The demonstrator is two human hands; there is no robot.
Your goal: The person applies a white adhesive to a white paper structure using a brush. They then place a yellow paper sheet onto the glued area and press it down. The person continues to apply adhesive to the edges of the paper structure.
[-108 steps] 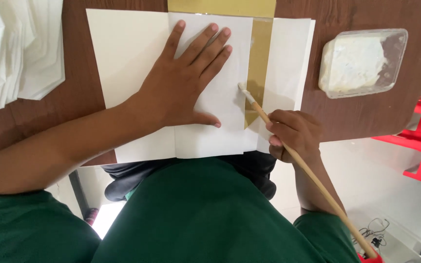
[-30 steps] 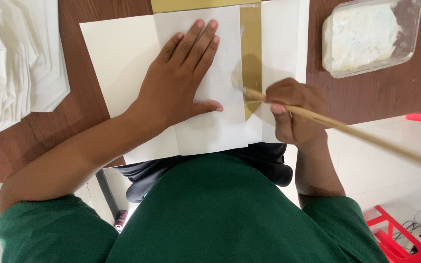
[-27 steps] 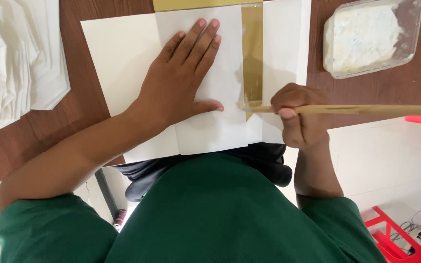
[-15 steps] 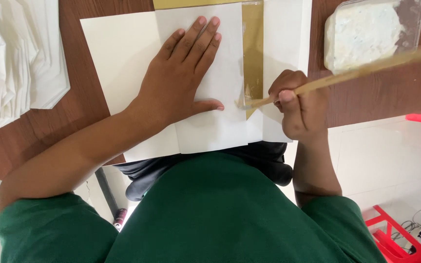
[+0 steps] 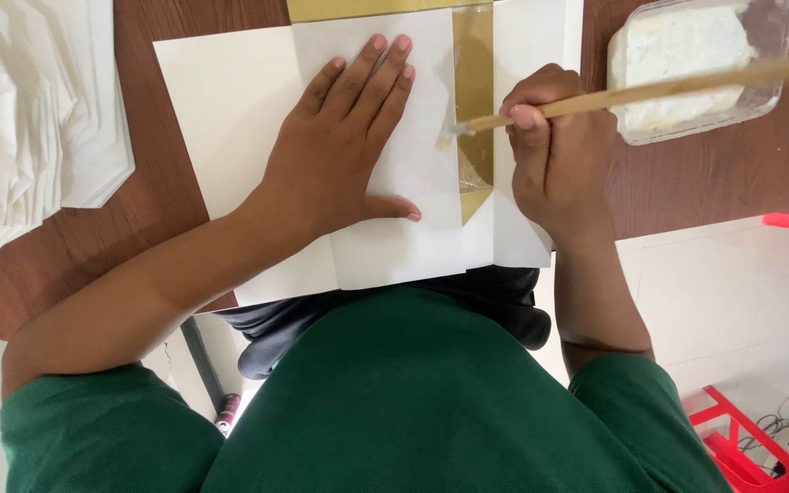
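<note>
The left hand [image 5: 344,151] lies flat and open, fingers spread and palm down, on a folded white sheet of paper [image 5: 404,237] that rests on a larger cream sheet [image 5: 216,119] on the brown wooden table [image 5: 162,205]. The thumb points toward the person's body and the fingertips reach toward the far edge of the white sheet. Just beside that hand, to its right, a gold strip [image 5: 474,82] of the paper shows between the white folded sheet and another white flap [image 5: 527,36]; the strip looks glossy. The right hand [image 5: 554,155] is closed around the handle of a wooden-handled brush [image 5: 632,89], with the thumb pressed on top of the shaft and the other fingers curled under it. The brush bristles [image 5: 449,137] touch the left edge of the gold strip, at the border of the white sheet. The long handle runs right and slightly up, passing over a clear plastic container [image 5: 700,68] holding white paste, which sits on the table well to the right of the paper. At the far left lies a stack of white folded papers [image 5: 29,119]. The person wears a green shirt [image 5: 431,402], seen at the bottom of the view.
</note>
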